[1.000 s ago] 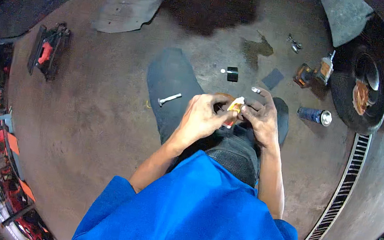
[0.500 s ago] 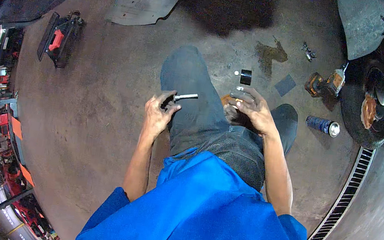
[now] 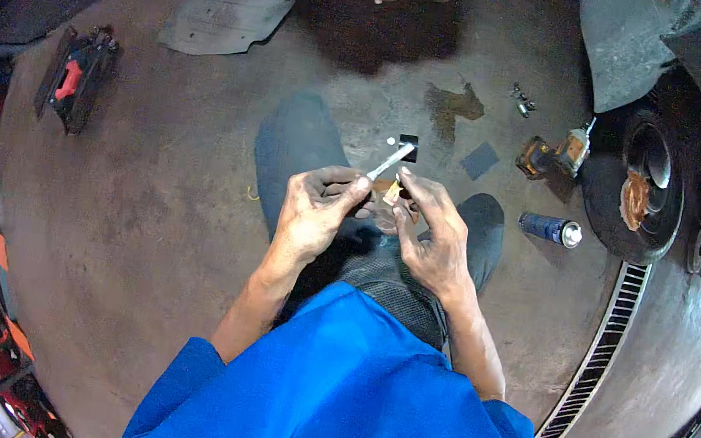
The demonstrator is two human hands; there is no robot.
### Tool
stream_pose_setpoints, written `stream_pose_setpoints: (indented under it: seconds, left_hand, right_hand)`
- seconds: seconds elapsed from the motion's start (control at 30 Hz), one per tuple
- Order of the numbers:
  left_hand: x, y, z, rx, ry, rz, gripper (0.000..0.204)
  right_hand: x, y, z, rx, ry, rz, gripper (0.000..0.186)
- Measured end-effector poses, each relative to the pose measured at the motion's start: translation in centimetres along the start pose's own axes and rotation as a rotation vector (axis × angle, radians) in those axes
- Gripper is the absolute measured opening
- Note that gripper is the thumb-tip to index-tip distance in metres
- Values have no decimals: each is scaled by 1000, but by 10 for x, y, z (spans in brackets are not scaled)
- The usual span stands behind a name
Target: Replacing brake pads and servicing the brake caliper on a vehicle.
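My left hand pinches a slim, pale grey stick-like tool between thumb and fingers. Its free end points up and to the right, over a small black object on the floor. Close beside it, my right hand is closed on a small tan piece, held at the fingertips above my lap. Fingers cover much of that piece, so its kind is unclear. A small white round thing lies beside the black object.
Right of my knee lie a blue spray can, a dark square sheet and a cordless power tool. Farther out are a wheel and a floor grate. A red-and-black case stands left; a grey panel lies ahead.
My left hand has moved right with the slim tool, which now tilts upward. My right hand has come closer to it, still holding the small piece. The whole view has shifted slightly.
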State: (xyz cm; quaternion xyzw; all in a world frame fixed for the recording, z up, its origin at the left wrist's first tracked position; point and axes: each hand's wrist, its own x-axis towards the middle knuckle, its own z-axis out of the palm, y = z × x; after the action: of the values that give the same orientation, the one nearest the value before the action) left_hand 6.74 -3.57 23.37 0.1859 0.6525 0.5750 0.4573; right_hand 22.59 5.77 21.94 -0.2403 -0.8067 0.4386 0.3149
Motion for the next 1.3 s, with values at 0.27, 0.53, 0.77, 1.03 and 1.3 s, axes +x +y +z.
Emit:
stream_pose_setpoints:
  seconds: [0.27,0.53,0.77,1.03,1.3]
  left_hand:
    - [-1,9,18,-11,-163,-26,32]
    - [-4,10,22,-39,-177,-66,30]
    - [-3,12,22,41,-193,-10,33]
    - [-7,19,32,307,-108,158,26]
    - [-7,24,34,497,-79,320,23]
  right_hand:
    - [-11,9,-12,-509,73,-168,58]
    - [-16,13,-19,-658,57,-266,65]
    - [-10,14,-37,-729,132,-50,76]
    - [-8,8,-48,-787,88,51,78]
    - [0,13,-55,-695,-36,-13,69]
